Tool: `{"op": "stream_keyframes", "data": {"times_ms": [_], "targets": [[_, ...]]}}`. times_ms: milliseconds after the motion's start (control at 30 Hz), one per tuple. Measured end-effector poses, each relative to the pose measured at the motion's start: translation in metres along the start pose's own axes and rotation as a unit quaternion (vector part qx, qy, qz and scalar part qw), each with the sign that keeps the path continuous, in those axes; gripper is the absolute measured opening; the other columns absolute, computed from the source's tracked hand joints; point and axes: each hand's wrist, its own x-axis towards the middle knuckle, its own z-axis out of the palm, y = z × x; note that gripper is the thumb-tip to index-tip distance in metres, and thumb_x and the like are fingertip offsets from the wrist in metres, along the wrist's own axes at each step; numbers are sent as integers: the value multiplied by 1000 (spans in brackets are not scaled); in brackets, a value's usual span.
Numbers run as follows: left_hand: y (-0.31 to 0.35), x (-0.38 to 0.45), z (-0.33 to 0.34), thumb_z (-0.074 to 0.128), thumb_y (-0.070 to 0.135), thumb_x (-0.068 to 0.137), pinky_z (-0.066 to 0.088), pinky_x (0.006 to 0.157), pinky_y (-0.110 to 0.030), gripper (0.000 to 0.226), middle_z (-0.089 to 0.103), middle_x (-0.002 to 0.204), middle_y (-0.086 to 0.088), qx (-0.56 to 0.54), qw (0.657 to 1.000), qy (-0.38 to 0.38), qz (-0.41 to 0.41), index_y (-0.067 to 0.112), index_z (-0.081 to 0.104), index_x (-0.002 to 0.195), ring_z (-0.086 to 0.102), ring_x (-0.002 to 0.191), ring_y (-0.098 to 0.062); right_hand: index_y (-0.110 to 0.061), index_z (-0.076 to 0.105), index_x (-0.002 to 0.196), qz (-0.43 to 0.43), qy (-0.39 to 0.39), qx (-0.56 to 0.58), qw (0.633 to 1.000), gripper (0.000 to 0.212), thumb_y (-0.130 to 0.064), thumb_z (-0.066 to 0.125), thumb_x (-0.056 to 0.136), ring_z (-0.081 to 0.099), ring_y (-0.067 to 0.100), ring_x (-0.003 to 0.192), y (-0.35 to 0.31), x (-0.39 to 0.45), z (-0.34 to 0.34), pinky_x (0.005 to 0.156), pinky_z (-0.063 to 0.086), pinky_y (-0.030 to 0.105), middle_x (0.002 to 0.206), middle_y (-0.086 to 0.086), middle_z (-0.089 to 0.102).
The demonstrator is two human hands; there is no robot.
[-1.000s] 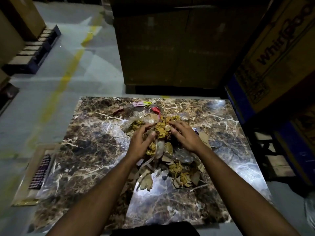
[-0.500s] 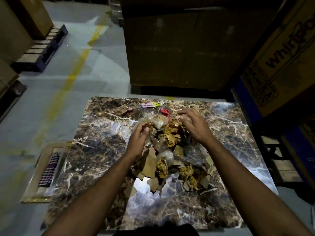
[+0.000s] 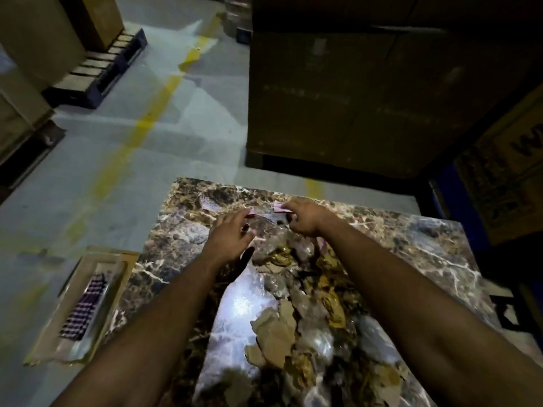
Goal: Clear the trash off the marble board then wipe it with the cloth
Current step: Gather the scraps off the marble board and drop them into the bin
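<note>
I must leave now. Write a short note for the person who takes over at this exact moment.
Left hand: open, reaching over the far scraps.
Right hand: pinching a pink scrap near the far edge of the marble board.
Trash pile: on the board, between the arms.
Checked cloth: in the tray on the floor, left of the board.
Done: nothing cleared.
Left: remove the trash, then wipe.

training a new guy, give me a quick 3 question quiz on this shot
1. True or false: the marble board is already clear of trash.
2. Where does the checked cloth lie? A) on the board B) in a tray on the floor beside it
3. What is the right hand touching?

Key: 1. False, the trash pile remains. 2. B. 3. A pink scrap near the far edge.
</note>
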Motion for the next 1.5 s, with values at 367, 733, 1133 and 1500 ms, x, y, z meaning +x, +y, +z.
{"op": "stream_keyframes", "data": {"times_ms": [367,733,1133,1500], "targets": [[2,-40,36,35,66,99,40,111,-48,61,47,154,4,-111,990,-77,31,46,20,154,47,136,-20,-24,45,150,18,-160,-10,987,49,-48,39,107,50,30,134,22,9,15,112,37,39,153,13,49],[37,-68,47,49,45,103,34,110,-38,41,45,144,-4,-122,988,-96,19,28,58,139,37,135,-24,-21,70,122,46,-85,281,955,23,-21,58,103,66,24,102,80,-53,17,84,53,30,117,2,68],[57,-75,54,57,51,98,39,101,-35,51,49,148,-3,-131,987,-97,10,37,45,146,46,131,-22,-24,78,92,49,-50,210,975,16,-11,70,94,71,17,95,113,-63,25,89,57,32,99,-3,75],[48,-4,52,65,26,94,53,94,-43,35,62,124,-10,56,996,-18,-60,23,61,128,58,109,-26,-41,42,149,1,-15,-4,1000,63,-25,69,94,52,27,123,114,-14,42,96,49,35,156,5,37]]}}
